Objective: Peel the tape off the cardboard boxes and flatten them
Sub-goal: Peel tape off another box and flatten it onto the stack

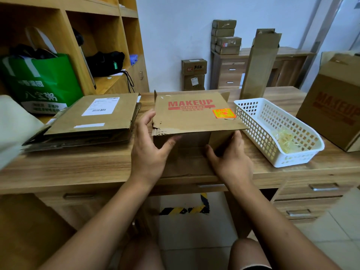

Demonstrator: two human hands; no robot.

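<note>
A brown cardboard box [192,117] printed "MAKEUP" in red, with an orange sticker, stands at the middle of the wooden desk [78,164]. Its near flap lies folded down toward me and its top panel overhangs the front. My left hand [150,147] grips the box's left front corner, thumb on the front face and fingers round the side. My right hand [229,154] holds the right front corner, thumb on the front and fingers tucked under the overhanging top. A stack of flattened boxes [91,119] lies to the left.
A white perforated basket [272,129] with peeled tape scraps sits right of the box. A second "MAKEUP" box [333,110] stands at far right, and a tall narrow carton [257,65] behind. A green bag [39,82] fills the left shelf. More boxes are stacked at the back.
</note>
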